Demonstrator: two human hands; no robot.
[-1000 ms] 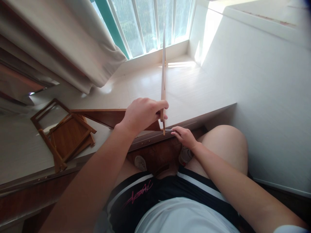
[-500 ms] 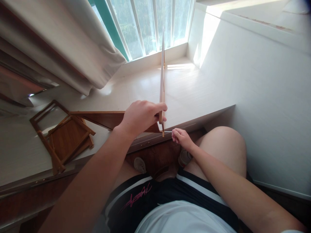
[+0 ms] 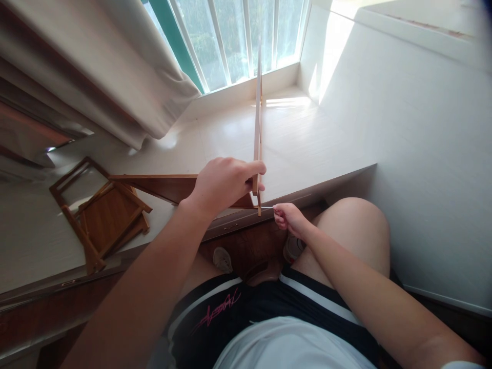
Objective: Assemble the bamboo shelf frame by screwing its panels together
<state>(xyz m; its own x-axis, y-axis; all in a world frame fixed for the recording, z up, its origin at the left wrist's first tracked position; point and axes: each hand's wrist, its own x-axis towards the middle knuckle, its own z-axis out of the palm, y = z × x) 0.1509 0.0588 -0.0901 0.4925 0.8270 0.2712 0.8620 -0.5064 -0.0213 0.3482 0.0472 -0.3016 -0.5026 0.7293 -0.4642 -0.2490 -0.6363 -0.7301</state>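
Upright on the pale sill stands a narrow wooden panel (image 3: 257,115), seen edge-on. My left hand (image 3: 226,179) is closed around its near end, with thumb and fingers on either side. Another brown wooden board (image 3: 165,187) lies to the left, meeting the upright panel at its near end; my left hand covers part of it. My right hand (image 3: 287,215) is closed on a thin metal rod (image 3: 266,207), whose far tip reaches the joint at the panel's bottom end. The rod's handle, if any, is hidden in my fingers.
A folded wooden chair-like frame (image 3: 109,210) lies at the left on the sill (image 3: 215,138). Beige curtains (image 3: 115,66) hang at the upper left beside a barred window (image 3: 234,41). A white wall (image 3: 426,169) closes the right side. Drawers with handles (image 3: 231,227) lie below the sill.
Both hands keep their grip and almost the same place. My right hand has shifted very slightly, with the rod still at the joint; the view has moved a little.
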